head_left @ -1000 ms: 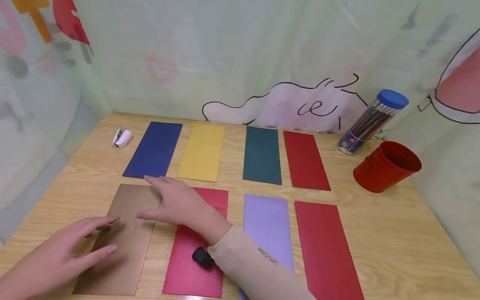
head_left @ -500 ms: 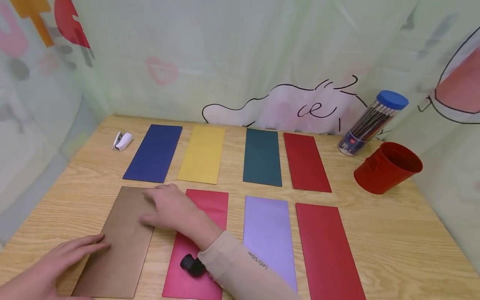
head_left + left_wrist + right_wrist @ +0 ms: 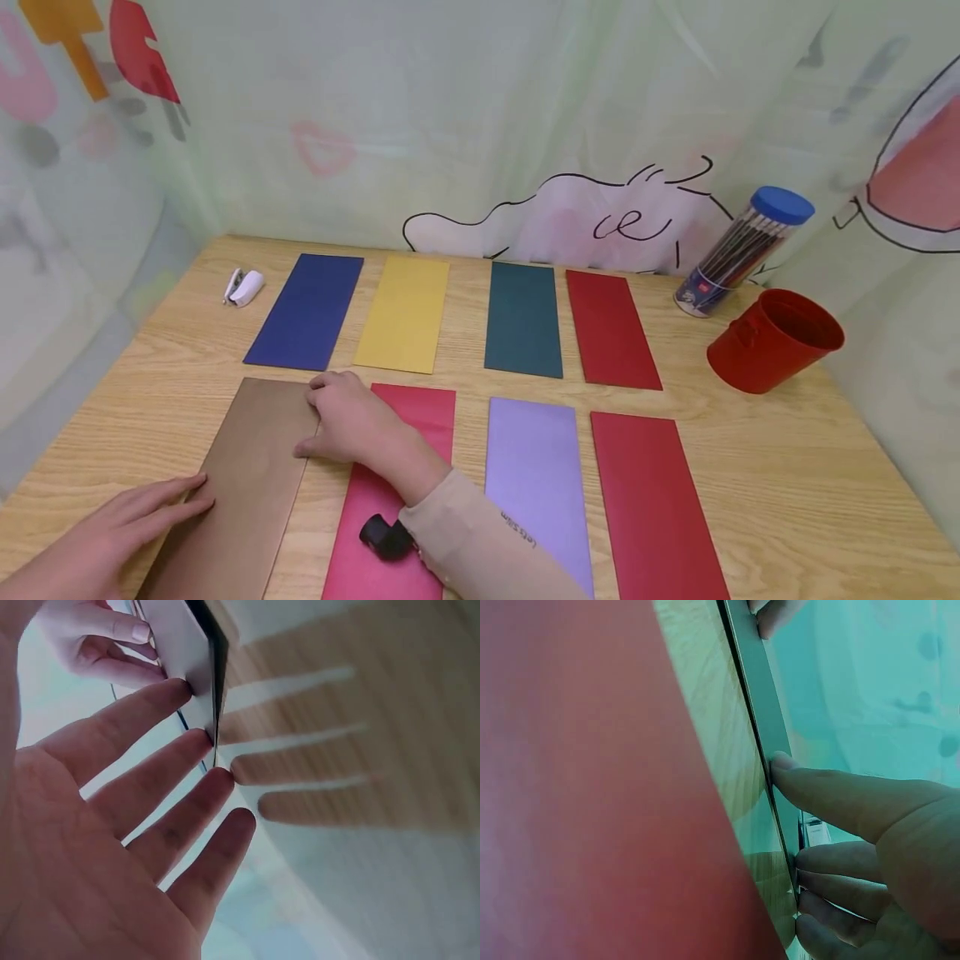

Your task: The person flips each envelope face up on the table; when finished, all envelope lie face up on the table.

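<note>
Touches brown card (image 3: 251, 487) with left hand (image 3: 123, 525) at nine o'clock, right hand (image 3: 351, 421) at two, both with fingers apart.

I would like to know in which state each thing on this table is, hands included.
Brown card: lying flat
Left hand: fingers straight, touching the card's left edge
Right hand: touching the card's right edge
Seven other cards: lying flat, apart
Pencil tube: standing, blue lid on
Red bucket: standing, open-topped
Small white device: open or closed, cannot tell
</note>
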`<state>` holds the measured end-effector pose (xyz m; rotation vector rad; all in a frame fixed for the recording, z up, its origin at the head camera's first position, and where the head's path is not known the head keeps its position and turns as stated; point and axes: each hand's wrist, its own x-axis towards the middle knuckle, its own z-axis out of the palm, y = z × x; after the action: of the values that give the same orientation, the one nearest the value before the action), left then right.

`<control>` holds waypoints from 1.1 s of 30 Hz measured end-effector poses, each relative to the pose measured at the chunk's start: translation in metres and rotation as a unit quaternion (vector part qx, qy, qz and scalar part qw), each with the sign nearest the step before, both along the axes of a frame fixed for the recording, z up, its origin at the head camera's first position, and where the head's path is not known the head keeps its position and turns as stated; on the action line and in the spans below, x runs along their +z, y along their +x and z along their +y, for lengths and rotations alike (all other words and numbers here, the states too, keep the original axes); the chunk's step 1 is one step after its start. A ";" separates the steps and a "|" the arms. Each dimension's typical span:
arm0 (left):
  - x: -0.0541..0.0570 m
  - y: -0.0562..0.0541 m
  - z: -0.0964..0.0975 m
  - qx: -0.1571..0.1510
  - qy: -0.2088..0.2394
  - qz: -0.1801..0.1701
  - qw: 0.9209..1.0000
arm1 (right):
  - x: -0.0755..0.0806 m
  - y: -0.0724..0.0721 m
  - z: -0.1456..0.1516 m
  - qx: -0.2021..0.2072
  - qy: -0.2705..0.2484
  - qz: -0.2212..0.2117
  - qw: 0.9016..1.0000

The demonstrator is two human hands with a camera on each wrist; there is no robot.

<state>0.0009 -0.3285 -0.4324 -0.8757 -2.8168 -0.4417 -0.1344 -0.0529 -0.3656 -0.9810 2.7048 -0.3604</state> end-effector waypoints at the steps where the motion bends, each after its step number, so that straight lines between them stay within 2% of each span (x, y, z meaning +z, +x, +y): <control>1: 0.000 0.000 0.000 -0.004 -0.005 0.008 1.000 | 0.000 0.000 0.000 0.003 0.001 0.001 1.000; 6: 0.000 0.001 0.002 -0.011 -0.010 0.042 0.999 | -0.003 -0.001 0.001 0.008 -0.003 0.001 1.000; 9: 0.000 0.003 0.002 -0.012 0.001 0.046 0.999 | -0.004 -0.001 0.002 0.014 -0.004 0.001 1.000; 11: 0.000 0.003 0.001 -0.026 0.011 0.044 0.999 | -0.004 -0.002 0.002 0.019 -0.003 0.002 1.000; 16: 0.001 0.001 -0.001 -0.087 0.035 0.056 0.994 | -0.003 -0.004 0.003 0.032 0.001 0.006 0.999; 18: 0.001 0.000 0.000 -0.116 0.046 0.071 0.990 | -0.003 -0.004 0.004 0.034 0.002 0.004 0.999; 21: 0.003 0.000 0.002 -0.144 0.055 0.097 0.983 | -0.003 -0.005 0.005 0.037 0.002 0.003 0.999; 23: 0.005 0.001 0.005 -0.145 0.062 0.110 0.981 | -0.002 -0.005 0.005 0.037 0.000 0.000 0.999; 28: 0.008 0.009 0.011 -0.110 0.049 0.121 0.985 | -0.002 -0.005 0.006 0.032 -0.003 -0.007 0.999; 31: 0.012 0.011 0.011 -0.108 0.018 0.113 0.988 | -0.002 -0.006 0.007 0.036 -0.005 -0.011 0.999; 33: 0.015 0.012 0.011 -0.112 0.007 0.087 0.990 | -0.002 -0.006 0.008 0.037 -0.009 -0.019 0.999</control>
<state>0.0131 -0.3175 -0.4174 -1.1735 -2.5652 -0.3917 -0.1407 -0.0452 -0.3674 -1.0639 2.6286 -0.3851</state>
